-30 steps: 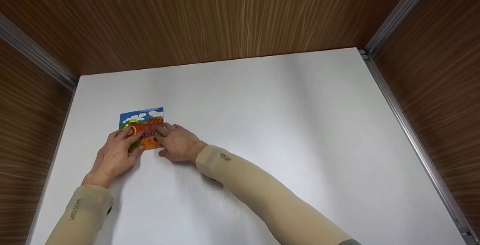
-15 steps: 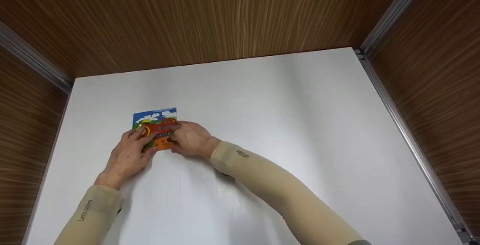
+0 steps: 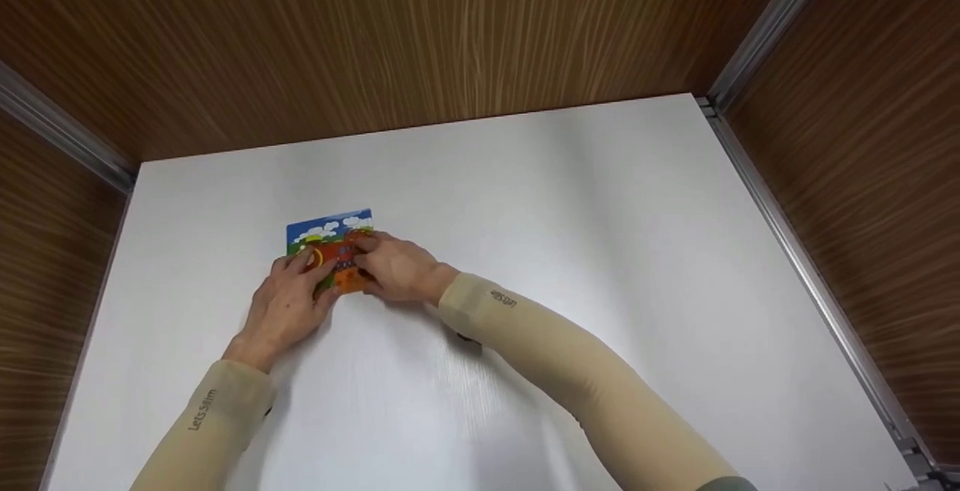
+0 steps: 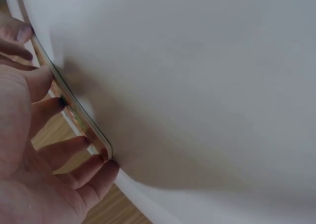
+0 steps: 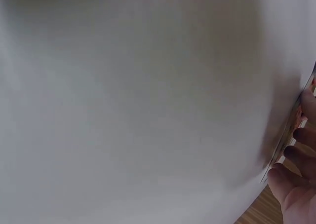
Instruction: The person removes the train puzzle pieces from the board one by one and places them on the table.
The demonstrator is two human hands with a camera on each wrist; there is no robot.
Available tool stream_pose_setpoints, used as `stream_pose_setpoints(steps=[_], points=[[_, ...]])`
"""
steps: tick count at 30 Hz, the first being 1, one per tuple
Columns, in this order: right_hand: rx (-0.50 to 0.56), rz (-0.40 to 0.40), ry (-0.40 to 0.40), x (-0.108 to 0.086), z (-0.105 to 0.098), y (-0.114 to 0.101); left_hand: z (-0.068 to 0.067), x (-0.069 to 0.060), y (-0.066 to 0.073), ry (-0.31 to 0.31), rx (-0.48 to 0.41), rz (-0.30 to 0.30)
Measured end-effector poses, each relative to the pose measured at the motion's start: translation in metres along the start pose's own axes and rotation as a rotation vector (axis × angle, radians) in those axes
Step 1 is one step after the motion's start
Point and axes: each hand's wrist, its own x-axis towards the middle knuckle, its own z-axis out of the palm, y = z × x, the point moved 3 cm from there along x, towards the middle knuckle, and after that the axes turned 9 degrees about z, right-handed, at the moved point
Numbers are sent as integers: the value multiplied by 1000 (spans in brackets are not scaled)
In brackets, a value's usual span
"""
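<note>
The thin, square, blue-red-orange printed board [image 3: 337, 248] lies left of centre on the white tabletop [image 3: 525, 198]; the left hand [image 3: 289, 299], fingers spread and relaxed, touches its left side; the right hand [image 3: 399, 266], fingers loosely bent, its right; uneven pushes could skew it.

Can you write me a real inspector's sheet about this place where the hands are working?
Surface: white table, a bit shiny.
Job's things: one colorful picture board, partly covered by fingers.
Clutter: nothing seen.
Hands: left hand touches the board's left part; right hand touches its right part.
Cables: none I can be sure of.
Surroundings: brown wood-patterned panels with metal rails at the corners.
</note>
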Motion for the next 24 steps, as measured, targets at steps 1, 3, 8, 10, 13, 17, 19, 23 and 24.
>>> stream_pose_setpoints(steps=[1, 3, 8, 10, 13, 17, 19, 23, 24], points=[[-6, -10, -8, 0, 0, 1, 1, 2, 2, -2, 0, -1], [-20, -28, -24, -1, 1, 5, 2, 6, 8, -11, 3, 0], [-10, -56, -42, -7, 2, 17, 5, 15, 20, -17, 21, 13], [3, -71, -33, -10, 1, 22, 6, 18, 22, -14, 29, 19], [11, -98, -20, -14, -1, 28, 7, 21, 27, -9, 31, 26], [21, -114, -19, -19, -1, 38, 11, 26, 35, -8, 11, 31], [32, -117, -18, -22, -2, 45, 13, 29, 41, -11, -10, 30], [66, -133, -5, -32, -4, 60, 15, 38, 53, -42, -37, 26], [76, -136, -2, -35, -4, 64, 15, 40, 56, -52, -42, 26]])
